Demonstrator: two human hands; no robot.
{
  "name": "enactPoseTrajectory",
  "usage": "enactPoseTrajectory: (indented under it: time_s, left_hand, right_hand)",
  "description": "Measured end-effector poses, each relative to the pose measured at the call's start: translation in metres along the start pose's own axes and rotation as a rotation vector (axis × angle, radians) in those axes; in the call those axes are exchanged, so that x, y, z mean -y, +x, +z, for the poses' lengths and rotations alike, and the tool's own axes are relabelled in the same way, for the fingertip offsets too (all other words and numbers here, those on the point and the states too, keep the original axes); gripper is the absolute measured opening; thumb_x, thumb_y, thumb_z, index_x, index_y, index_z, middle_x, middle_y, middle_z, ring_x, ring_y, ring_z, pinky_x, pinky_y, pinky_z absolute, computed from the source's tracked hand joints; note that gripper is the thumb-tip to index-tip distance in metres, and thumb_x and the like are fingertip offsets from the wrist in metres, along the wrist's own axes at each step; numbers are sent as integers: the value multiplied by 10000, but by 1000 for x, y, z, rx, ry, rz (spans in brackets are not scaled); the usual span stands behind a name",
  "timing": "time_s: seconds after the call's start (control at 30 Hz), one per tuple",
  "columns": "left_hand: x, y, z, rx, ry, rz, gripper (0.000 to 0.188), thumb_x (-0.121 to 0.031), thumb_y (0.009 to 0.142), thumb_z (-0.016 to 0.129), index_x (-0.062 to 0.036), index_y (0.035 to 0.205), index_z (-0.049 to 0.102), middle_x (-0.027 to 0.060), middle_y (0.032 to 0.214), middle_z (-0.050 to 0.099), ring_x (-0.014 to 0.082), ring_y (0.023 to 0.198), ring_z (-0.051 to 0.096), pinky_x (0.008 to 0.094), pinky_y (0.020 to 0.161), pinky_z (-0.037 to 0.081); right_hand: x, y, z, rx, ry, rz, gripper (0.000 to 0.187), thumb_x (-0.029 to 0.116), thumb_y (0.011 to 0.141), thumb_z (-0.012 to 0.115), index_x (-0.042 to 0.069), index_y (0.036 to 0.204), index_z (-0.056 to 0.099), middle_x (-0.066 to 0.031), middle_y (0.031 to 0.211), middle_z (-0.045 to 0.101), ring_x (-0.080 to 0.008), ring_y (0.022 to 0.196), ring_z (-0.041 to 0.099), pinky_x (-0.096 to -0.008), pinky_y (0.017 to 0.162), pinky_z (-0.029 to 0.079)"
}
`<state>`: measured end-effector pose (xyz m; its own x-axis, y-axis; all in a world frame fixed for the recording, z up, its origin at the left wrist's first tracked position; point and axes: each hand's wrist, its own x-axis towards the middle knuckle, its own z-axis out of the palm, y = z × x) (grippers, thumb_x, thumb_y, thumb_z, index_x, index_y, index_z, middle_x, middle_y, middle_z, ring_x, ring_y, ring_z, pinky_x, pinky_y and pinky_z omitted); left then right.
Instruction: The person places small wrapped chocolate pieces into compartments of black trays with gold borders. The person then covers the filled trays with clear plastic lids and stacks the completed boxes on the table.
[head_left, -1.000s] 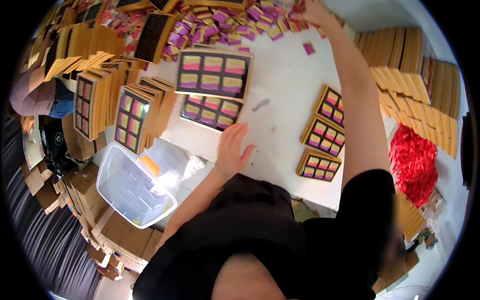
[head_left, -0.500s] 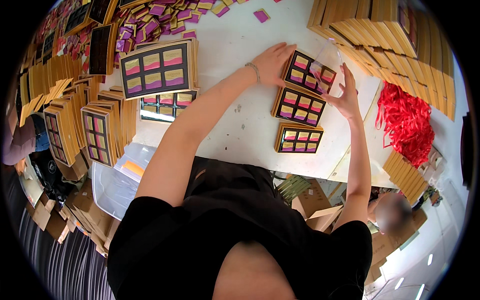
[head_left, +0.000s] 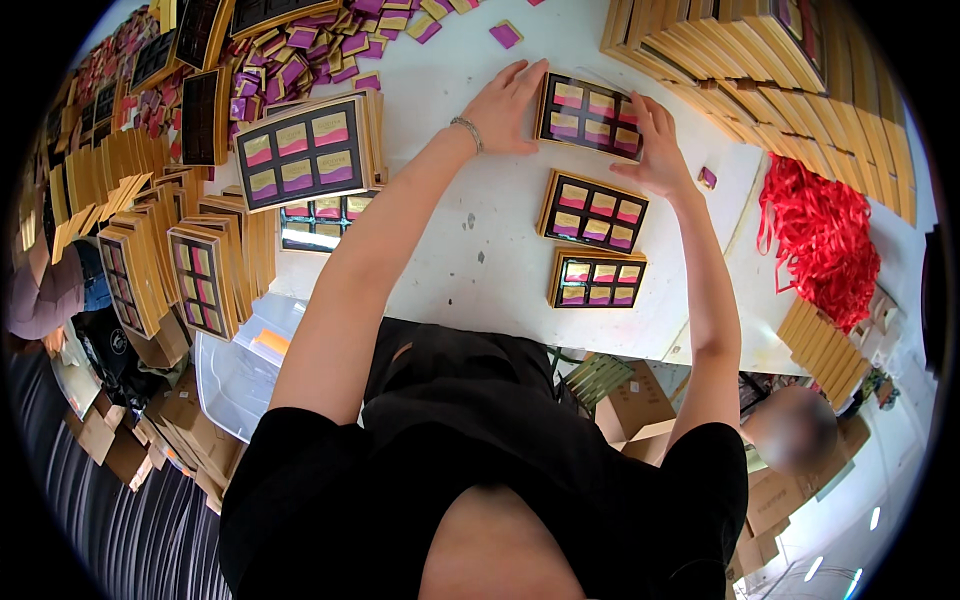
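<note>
A shallow dark box [head_left: 588, 115] with six pink, purple and gold wrapped squares lies on the white table, far from me. A clear plastic lid [head_left: 598, 82] shows over it by its glare; how far it sits down is unclear. My left hand [head_left: 503, 112], with a bracelet at the wrist, has its fingers spread along the box's left end. My right hand [head_left: 652, 150] holds the right end, fingers at the upper side and thumb by the lower corner. Nearer to me lie two more filled boxes, a middle one [head_left: 593, 211] and a near one [head_left: 598, 279].
Stacked filled boxes [head_left: 305, 150] stand at left, with a heap of loose wrapped squares [head_left: 290, 65] behind. At right are tall box stacks [head_left: 740, 60], tangled red ribbon [head_left: 820, 235] and one loose wrapped square [head_left: 707, 177]. A person [head_left: 795, 430] is at lower right.
The far box has moved left and away from the middle box. The clear lid, earlier tilted in my right hand, now lies over it. A loose wrapped square has come into sight at right.
</note>
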<state>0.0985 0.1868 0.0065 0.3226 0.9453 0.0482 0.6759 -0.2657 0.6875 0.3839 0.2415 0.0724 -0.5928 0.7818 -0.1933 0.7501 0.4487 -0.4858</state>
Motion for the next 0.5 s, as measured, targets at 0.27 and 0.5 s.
enactPoseTrajectory:
  time_s: [0.27, 0.5]
  left_hand:
    - [0, 1, 14, -72, 5, -79, 1252, -306, 573, 891, -13, 1519, 124, 165, 1468, 408, 340, 1375, 354, 409, 1127, 335]
    - [0, 4, 15, -80, -1, -127, 1230, -307, 561, 893, -14, 1510, 167, 203, 1441, 420, 339, 1365, 371, 411, 1123, 338]
  right_hand:
    - [15, 22, 1, 39, -248, -126, 1111, 241, 590, 878, 141, 1519, 277, -176, 1453, 358, -368, 1365, 332, -466, 1077, 418]
    - [15, 31, 0, 45, -288, -155, 1115, 222, 593, 880, 163, 1524, 269, -167, 1470, 347, -383, 1355, 343, -470, 1065, 433]
